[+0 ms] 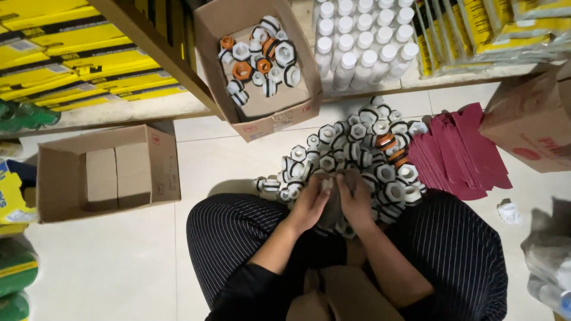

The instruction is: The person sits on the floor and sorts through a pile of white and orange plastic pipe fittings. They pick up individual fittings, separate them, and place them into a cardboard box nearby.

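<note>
I sit on a tiled floor with my legs crossed, in striped trousers. My left hand (pixel 310 205) and my right hand (pixel 355 201) meet in front of me over a small white plastic fitting (pixel 328 183), both gripping it. Right beyond my hands lies a pile of white hexagonal plastic fittings (pixel 351 148) with black rings, a few of them orange. Farther ahead an open cardboard box (pixel 270 116) holds several more of the same fittings.
An empty open cardboard box (pixel 107 172) stands at the left. A stack of dark red flat cards (pixel 458 154) lies at the right beside another carton (pixel 532 128). White bottles (pixel 363 41) and yellow packages (pixel 71 53) fill the shelf ahead.
</note>
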